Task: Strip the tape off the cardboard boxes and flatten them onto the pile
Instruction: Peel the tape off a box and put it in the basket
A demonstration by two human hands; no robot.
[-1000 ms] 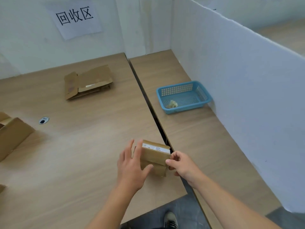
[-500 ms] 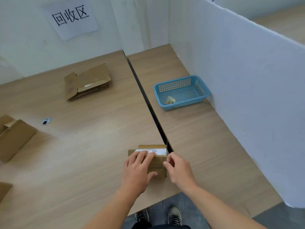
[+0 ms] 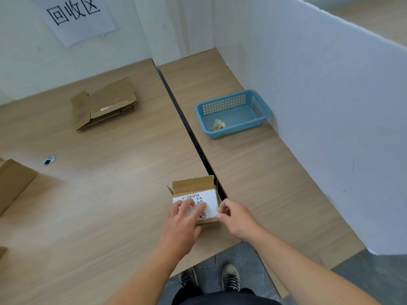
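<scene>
A small cardboard box (image 3: 196, 186) sits on the wooden surface (image 3: 110, 194), at its near right corner beside the dark gap (image 3: 187, 126) between the two desks. One brown flap stands open along its far side, and a white shipping label (image 3: 210, 200) covers its top.

The left hand (image 3: 181, 225) lies on the box from the near side, its fingers (image 3: 189, 205) straight, slightly spread and pressing flat on the label. The right hand (image 3: 236, 219) is at the box's right near edge, where its thumb and forefinger (image 3: 221, 211) are pinched together against the cardboard. I cannot tell whether tape is between them.

Far beyond the box and to its left lies the pile of flattened cardboard (image 3: 105, 102). Beyond the box to the right, across the gap, a blue plastic basket (image 3: 258, 104) holds a crumpled wad (image 3: 218, 124) and stands just beside the white partition (image 3: 330, 106). Well left of the box, another cardboard box (image 3: 13, 183) is cut off by the frame edge, with a round cable hole (image 3: 49, 160) beyond it. A paper sign (image 3: 77, 16) hangs on the wall far beyond the box.
</scene>
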